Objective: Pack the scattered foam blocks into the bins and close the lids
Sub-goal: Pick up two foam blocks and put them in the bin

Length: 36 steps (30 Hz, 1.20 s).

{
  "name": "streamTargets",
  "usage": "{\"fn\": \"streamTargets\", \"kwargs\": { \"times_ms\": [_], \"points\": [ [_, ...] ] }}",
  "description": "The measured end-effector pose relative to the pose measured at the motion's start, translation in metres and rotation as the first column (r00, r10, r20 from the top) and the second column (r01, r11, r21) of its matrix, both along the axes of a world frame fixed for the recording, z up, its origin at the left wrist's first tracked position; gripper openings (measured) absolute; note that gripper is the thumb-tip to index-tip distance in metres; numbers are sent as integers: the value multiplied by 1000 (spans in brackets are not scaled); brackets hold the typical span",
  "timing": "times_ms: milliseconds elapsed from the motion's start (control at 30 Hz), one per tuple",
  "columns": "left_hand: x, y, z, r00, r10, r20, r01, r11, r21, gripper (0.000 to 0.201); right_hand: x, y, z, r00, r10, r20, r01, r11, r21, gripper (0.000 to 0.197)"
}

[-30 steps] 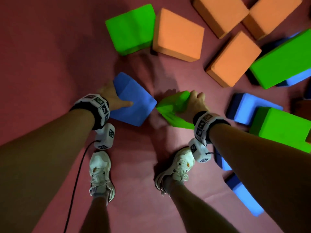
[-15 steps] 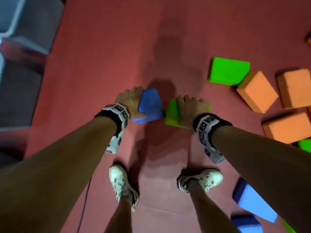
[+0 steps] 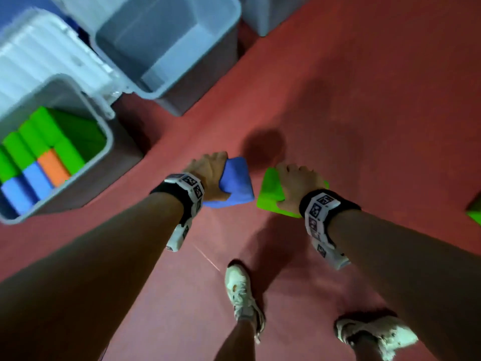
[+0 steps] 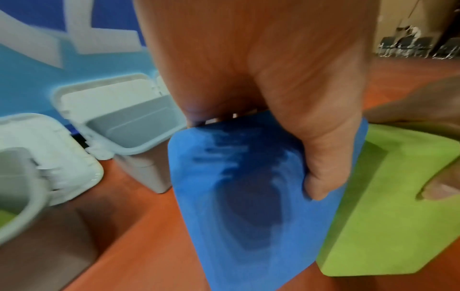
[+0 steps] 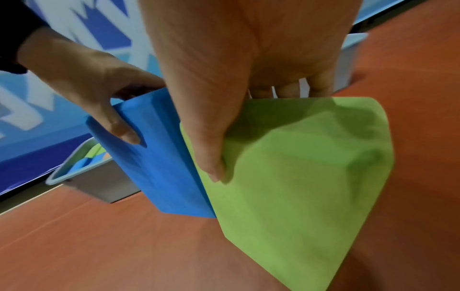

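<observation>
My left hand [image 3: 210, 175] grips a blue foam block [image 3: 235, 183] from above, thumb on one face and fingers behind; the same blue block [image 4: 248, 196] fills the left wrist view. My right hand [image 3: 299, 188] grips a green foam block [image 3: 270, 194], seen close as a green block [image 5: 311, 177] in the right wrist view. Both blocks are carried above the red floor, side by side. A grey bin [image 3: 104, 152] at the left holds several green, blue and orange blocks. A second grey bin [image 3: 203, 61] behind it stands open with nothing visible inside.
A white hinged lid [image 3: 46, 61] stands open between the two bins. Another pale bin [image 3: 263, 16] is at the top edge. A green block [image 3: 475, 213] lies at the right edge. My two white shoes [image 3: 243, 295] stand on the red floor [image 3: 364, 113].
I have lifted both blocks off the floor and turned left; the scattered blocks have slid out of view and the bins have come into view at the upper left.
</observation>
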<state>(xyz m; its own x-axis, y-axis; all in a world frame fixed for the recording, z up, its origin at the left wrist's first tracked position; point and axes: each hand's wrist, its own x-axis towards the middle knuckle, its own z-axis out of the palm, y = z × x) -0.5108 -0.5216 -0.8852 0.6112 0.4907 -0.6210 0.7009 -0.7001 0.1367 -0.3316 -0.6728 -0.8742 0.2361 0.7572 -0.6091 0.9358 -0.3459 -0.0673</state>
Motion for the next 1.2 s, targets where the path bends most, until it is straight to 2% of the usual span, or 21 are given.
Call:
{"fn": "streamTargets", "kwargs": {
  "times_ms": [100, 200, 267, 333, 433, 567, 633, 733, 833, 933, 1000, 1200],
  "points": [
    [-89, 59, 20, 999, 27, -22, -26, 999, 39, 69, -71, 84, 12, 996, 91, -4, -91, 994, 68, 67],
    [-167, 120, 46, 997, 75, 31, -77, 994, 73, 71, -147, 163, 30, 995, 100, -16, -96, 983, 156, 47],
    [-204, 157, 63, 996, 75, 52, -80, 991, 106, 74, -190, 202, 38, 993, 116, -16, -111, 976, 188, 43],
    [-238, 197, 80, 995, 76, 66, -86, 981, 173, 78, -226, 237, 47, 991, 126, -36, -113, 960, 256, 51],
    [-278, 260, 96, 997, 55, 58, -70, 946, 317, 76, -271, 286, 63, 990, 133, -53, -117, 963, 241, 69],
    [-304, 344, 107, 992, 124, 32, -127, 932, 339, 77, -316, 353, 60, 986, -41, -163, 87, 955, 282, 80],
    [-315, 383, 102, 994, 110, 18, -109, 929, 354, 78, -341, 386, 51, 964, -103, -245, 171, 946, 275, 82],
    [-330, 430, 81, 998, 66, 16, -68, 938, 341, 78, -367, 428, 38, 937, -141, -320, 216, 953, 212, 86],
    [-338, 460, 65, 1000, -23, 5, 20, 938, 347, 79, -381, 454, 24, 920, -185, -345, 266, 942, 204, 84],
    [-349, 482, 42, 994, -106, 32, 88, 933, 348, 80, -392, 465, 9, 905, -229, -358, 310, 932, 187, 93],
    [-352, 494, 30, 985, -165, 49, 141, 936, 323, 81, -405, 468, 1, 906, -235, -353, 317, 928, 196, 95],
    [-370, 534, -3, 910, -355, 215, 273, 903, 333, 76, -448, 501, -10, 943, -240, -230, 295, 923, 246, 84]
  ]
}}
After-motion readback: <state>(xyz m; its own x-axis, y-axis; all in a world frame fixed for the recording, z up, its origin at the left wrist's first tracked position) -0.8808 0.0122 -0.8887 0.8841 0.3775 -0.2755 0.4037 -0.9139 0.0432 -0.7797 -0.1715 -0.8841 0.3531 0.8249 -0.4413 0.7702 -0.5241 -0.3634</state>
